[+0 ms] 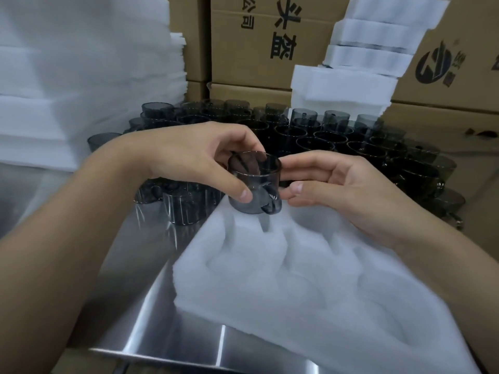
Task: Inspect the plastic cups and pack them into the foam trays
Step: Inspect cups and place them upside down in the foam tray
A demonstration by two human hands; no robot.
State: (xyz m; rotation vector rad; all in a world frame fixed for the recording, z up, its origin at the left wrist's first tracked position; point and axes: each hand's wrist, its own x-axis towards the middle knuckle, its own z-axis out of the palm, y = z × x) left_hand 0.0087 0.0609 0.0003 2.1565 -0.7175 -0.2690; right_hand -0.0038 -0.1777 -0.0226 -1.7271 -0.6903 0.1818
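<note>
Stacks of white foam sheets (62, 85) filled the left side, with printed cardboard boxes (243, 41) behind and a leaning pile of foam blocks (359, 63) at the back right. A shiny metal table (151, 314) ran under everything. On its near right part lay a white foam tray (310, 287) with moulded hollows, all of those in view bare. Behind it a crowd of dark, see-through cups (337, 136) stood rim up, and a few more (181, 206) sat just left of the tray's far corner.

One smoky grey cup (253, 182) was held just above the tray's far corner, upright with a slight tilt, its open rim up and its axis close to vertical. A small handle faced the viewer, low on the right side of its wall. The left hand (194, 160) was curled round it from the left, fingers at the rim and thumb pressed on the front wall. The right hand (334, 184) was half open, palm turned in, its fingertips near the cup's right wall and its thumb tip just beside the handle; whether it touched could not be told
</note>
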